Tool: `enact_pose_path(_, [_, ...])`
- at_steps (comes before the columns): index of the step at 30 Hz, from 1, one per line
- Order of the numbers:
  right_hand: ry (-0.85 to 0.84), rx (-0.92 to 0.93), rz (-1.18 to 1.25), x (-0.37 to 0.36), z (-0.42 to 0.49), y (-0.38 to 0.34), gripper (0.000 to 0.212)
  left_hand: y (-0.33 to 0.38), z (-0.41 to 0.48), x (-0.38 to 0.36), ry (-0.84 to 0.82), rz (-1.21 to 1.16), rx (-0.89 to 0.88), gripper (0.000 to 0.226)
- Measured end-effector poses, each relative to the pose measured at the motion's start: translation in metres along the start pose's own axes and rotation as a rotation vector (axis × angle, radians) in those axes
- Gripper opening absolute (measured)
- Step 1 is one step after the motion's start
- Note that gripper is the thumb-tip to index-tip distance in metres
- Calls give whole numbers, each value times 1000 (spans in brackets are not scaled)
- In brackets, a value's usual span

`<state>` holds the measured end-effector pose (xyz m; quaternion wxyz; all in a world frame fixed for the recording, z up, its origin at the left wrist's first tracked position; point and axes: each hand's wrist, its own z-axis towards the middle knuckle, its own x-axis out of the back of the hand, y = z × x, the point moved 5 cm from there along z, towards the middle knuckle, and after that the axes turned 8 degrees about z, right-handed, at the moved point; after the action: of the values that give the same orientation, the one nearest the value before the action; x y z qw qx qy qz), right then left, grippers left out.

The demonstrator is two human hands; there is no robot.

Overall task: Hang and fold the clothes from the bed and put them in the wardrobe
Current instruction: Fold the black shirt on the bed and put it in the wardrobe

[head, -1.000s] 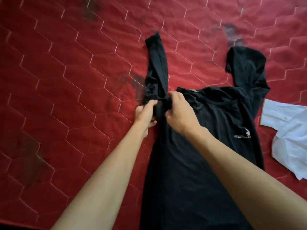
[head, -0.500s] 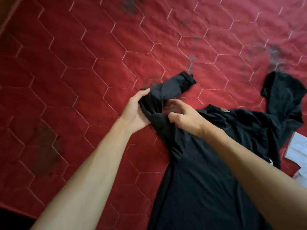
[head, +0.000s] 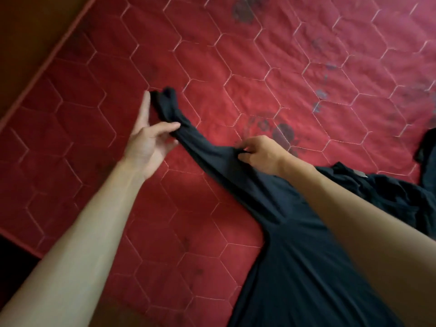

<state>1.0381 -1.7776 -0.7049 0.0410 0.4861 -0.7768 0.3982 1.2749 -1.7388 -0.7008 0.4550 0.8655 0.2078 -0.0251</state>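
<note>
A black long-sleeved shirt [head: 306, 256] lies spread on the red quilted mattress [head: 259, 55]. One sleeve [head: 203, 145] stretches up and to the left, ending in a bunched cuff [head: 166, 97]. My left hand [head: 148, 140] is beside that sleeve near the cuff, palm showing and fingers fairly straight; the fingertips touch the cloth and the thumb lies along the cuff. My right hand [head: 259, 154] pinches the fabric where the sleeve meets the shoulder. The shirt's other sleeve [head: 427, 147] shows at the right edge.
The mattress edge [head: 47, 62] runs diagonally at the upper left, with a brown surface [head: 28, 24] beyond it. Its near edge [head: 16, 237] drops into darkness at the lower left. Dark stains [head: 283, 133] mark the quilt.
The sleeve was folded up between both hands; now it is drawn out straight to the left. My left hand has slid toward the cuff and opened. The white garment has left the view.
</note>
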Motion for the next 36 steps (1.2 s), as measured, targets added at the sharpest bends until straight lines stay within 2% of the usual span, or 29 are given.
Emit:
enact_pose_path(2, [-23, -2, -17, -9, 0, 1, 28, 6, -5, 20, 45, 38, -25, 93])
enact_pose_path(6, [49, -19, 17, -19, 4, 1, 25, 1, -12, 72, 364, 145, -17, 84])
enact_pose_path(9, [56, -9, 21, -26, 5, 0, 26, -6, -20, 109, 503, 319, -14, 80])
enact_pose_path(13, [102, 33, -4, -36, 2, 5, 33, -20, -34, 146, 611, 217, 84, 73])
enact_pose_path(17, [266, 43, 20, -44, -17, 22, 38, -22, -43, 169, 675, 18, 165, 69])
enact_pose_path(19, [308, 24, 35, -48, -30, 34, 38, -19, -44, 167, 641, -57, 178, 50])
enact_pose_path(21, [344, 10, 56, -50, -45, 45, 40, -12, -42, 145, 533, -87, 157, 25])
enact_pose_path(23, [383, 10, 96, -47, -58, 52, 40, -1, -41, 107, 410, -19, 108, 16])
enact_pose_path(27, [410, 26, 333, -34, -87, 61, 30, 2, -50, -4, 230, 229, 26, 16])
enact_pose_path(29, [356, -36, 660, -27, -105, 64, 27, -5, -63, -63, 155, 426, -77, 19])
enact_pose_path(31, [249, -112, 1086, -18, -123, 69, 50, -21, -83, -125, 23, 635, -230, 24])
enact_pose_path(32, [230, -122, 1225, -12, -132, 76, 59, -33, -96, -155, -43, 723, -295, 24])
enact_pose_path(33, [248, -118, 1285, -4, -144, 86, 59, -46, -111, -183, -96, 802, -347, 22])
enact_pose_path(36, [456, -111, 1229, 23, -182, 131, 27, -88, -151, -252, -189, 1000, -497, 17])
